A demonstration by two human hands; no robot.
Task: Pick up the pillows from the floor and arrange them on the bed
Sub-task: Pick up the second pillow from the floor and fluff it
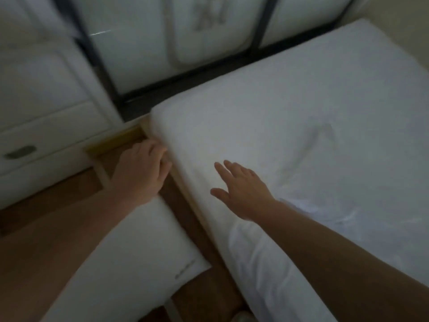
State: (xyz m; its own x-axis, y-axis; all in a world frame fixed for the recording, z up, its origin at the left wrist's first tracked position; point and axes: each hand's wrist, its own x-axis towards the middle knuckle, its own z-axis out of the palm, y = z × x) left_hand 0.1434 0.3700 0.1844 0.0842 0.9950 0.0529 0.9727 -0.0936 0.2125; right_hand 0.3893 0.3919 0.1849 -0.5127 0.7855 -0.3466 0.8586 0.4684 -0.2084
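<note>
Dim room — brown wood floor [58,228], white drawer unit [41,126] at left, dark-framed panels [139,43] behind.

no readable text, pillow [139,252] mark blurred

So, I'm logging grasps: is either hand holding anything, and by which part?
Right hand is open above the bed, holding nothing. Left hand rests at the pillow's far end; a grip cannot be told.
</note>
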